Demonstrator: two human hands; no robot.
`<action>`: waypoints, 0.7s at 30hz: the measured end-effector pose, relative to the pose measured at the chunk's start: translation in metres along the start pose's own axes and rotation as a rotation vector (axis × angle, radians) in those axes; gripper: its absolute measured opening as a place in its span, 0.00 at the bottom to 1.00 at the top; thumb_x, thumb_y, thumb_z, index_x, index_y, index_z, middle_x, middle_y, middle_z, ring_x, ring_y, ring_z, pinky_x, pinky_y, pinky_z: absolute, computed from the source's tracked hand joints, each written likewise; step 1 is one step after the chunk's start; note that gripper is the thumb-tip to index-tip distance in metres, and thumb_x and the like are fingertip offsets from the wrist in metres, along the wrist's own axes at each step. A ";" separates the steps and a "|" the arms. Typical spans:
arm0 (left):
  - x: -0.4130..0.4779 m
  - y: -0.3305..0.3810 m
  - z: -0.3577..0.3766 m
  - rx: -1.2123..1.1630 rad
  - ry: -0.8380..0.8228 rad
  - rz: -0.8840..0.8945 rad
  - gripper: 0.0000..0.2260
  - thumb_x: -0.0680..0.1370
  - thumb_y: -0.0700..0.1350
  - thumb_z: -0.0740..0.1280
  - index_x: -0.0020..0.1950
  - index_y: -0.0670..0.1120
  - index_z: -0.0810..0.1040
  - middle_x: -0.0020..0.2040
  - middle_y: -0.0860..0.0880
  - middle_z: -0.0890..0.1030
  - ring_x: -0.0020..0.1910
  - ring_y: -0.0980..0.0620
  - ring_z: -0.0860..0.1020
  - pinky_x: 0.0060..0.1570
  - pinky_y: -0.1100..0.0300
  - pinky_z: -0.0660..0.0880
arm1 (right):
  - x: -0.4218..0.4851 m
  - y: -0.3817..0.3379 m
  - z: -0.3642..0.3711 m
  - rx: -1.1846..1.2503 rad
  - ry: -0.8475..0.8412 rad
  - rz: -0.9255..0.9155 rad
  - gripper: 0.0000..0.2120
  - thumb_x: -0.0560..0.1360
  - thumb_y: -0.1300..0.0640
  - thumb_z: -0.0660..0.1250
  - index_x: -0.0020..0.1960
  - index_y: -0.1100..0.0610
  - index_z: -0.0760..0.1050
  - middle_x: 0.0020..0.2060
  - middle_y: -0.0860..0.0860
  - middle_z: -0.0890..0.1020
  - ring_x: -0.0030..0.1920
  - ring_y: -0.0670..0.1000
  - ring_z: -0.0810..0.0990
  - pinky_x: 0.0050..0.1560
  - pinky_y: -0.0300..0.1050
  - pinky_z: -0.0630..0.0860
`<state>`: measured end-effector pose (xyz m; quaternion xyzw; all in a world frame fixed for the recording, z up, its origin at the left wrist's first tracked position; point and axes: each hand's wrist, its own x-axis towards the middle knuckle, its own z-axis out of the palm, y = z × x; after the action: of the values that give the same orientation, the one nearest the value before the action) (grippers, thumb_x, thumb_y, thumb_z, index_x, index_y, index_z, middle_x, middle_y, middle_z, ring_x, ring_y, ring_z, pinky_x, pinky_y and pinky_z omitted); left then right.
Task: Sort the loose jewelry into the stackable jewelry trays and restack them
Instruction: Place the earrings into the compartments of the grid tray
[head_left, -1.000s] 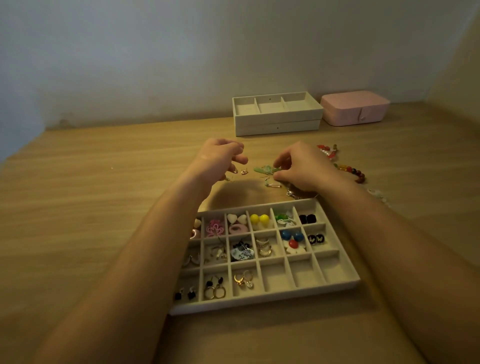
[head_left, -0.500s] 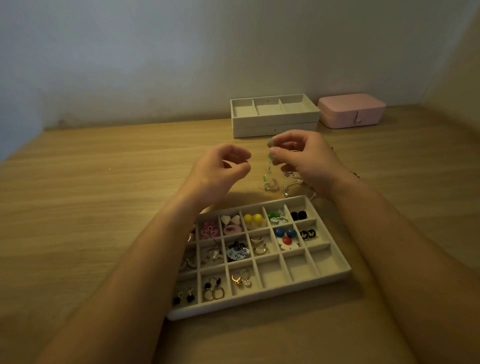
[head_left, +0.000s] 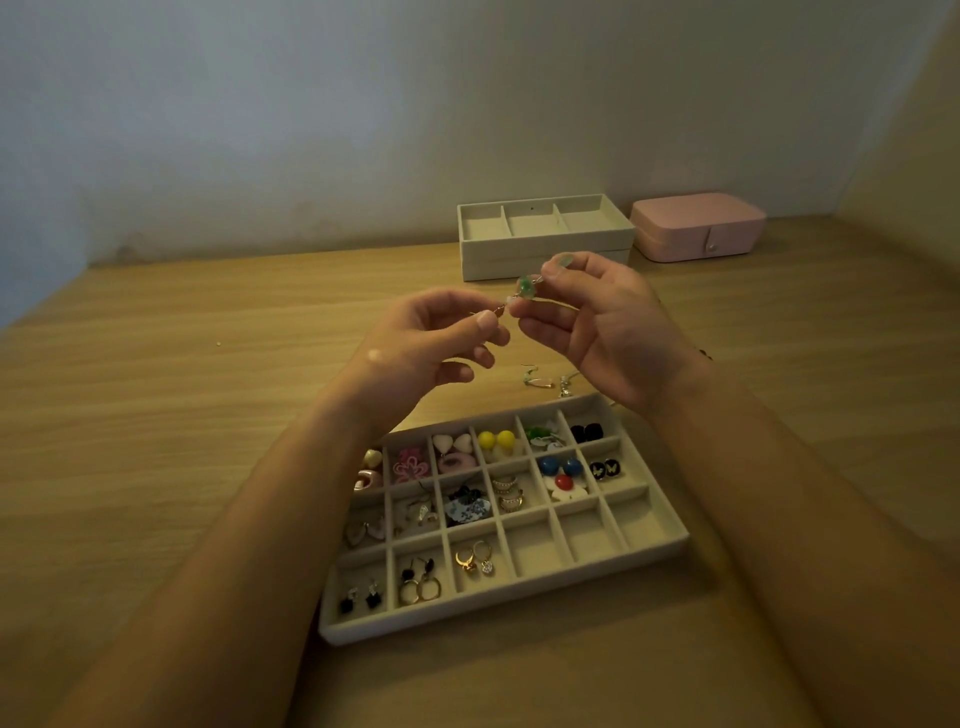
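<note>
Left hand (head_left: 441, 340) and right hand (head_left: 610, 325) pinch the green drop earring (head_left: 526, 287), stretched left-to-right, above the table just beyond the divided jewelry tray (head_left: 535, 540).

Looks dim and warm-toned, cooler toward the wall (head_left: 311, 130). Shows soft shadow on the table (head_left: 156, 415) beside the tray (head_left: 670, 545). Bends at the edges, smears toward the lower corners.
</note>
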<state>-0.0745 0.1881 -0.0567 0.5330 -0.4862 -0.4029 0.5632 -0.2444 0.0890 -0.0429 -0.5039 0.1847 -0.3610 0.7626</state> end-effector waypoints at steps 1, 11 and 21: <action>0.000 -0.001 -0.001 -0.049 -0.012 -0.005 0.11 0.76 0.45 0.70 0.57 0.43 0.81 0.48 0.45 0.84 0.42 0.50 0.81 0.40 0.62 0.79 | 0.000 0.000 -0.001 0.007 0.007 0.009 0.03 0.83 0.61 0.62 0.54 0.60 0.74 0.45 0.58 0.84 0.44 0.54 0.86 0.42 0.43 0.83; 0.002 -0.003 -0.010 -0.286 -0.044 -0.027 0.17 0.75 0.38 0.68 0.64 0.38 0.78 0.54 0.38 0.84 0.46 0.48 0.83 0.43 0.63 0.81 | 0.002 0.006 -0.008 -0.157 0.001 0.145 0.07 0.80 0.67 0.60 0.52 0.60 0.75 0.46 0.58 0.79 0.41 0.53 0.84 0.41 0.46 0.82; -0.001 -0.001 -0.007 -0.224 -0.019 -0.038 0.18 0.73 0.37 0.71 0.63 0.39 0.78 0.45 0.41 0.84 0.40 0.51 0.83 0.39 0.64 0.80 | 0.001 0.012 -0.005 -0.411 -0.133 0.156 0.07 0.79 0.58 0.69 0.57 0.56 0.78 0.44 0.51 0.82 0.40 0.49 0.81 0.40 0.43 0.80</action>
<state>-0.0674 0.1901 -0.0570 0.4718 -0.4331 -0.4704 0.6071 -0.2427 0.0879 -0.0558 -0.6558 0.2421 -0.2217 0.6799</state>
